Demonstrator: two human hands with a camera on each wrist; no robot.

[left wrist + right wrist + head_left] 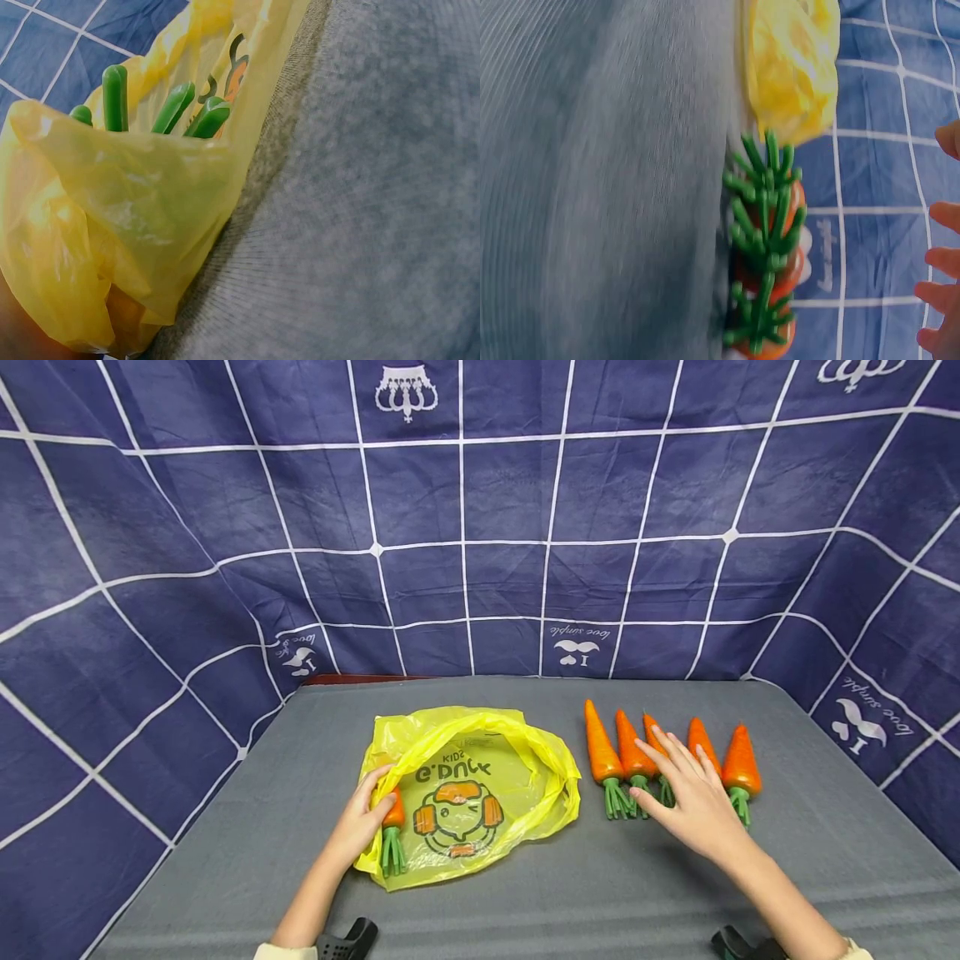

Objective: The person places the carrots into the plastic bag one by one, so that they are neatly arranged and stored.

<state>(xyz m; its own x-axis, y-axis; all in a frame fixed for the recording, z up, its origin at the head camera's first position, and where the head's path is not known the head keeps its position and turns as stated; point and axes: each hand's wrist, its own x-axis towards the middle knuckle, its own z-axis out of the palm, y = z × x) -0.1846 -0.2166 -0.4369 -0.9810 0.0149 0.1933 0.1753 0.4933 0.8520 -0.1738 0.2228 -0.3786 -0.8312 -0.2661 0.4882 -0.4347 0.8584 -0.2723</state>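
A yellow plastic bag [558, 777] with a printed duck lies mouth-up on the grey table. My left hand [360, 822] grips its left rim, thumb beside a toy carrot [393, 814] that lies just inside. In the left wrist view, the carrot's green stems [115, 97] poke up behind the bag's yellow film, which covers much of the hand. My right hand [697, 802] hovers with spread fingers over a row of several orange carrots [600, 747], holding none. It partly hides the middle ones. The rightmost carrot [741, 764] lies beside the wrist.
Behind the grey table [480, 927] hangs a blue cloth [510, 502] with white grid lines, which also closes off both sides. The carrot row lies right of the bag, tips toward the back and green stems toward me.
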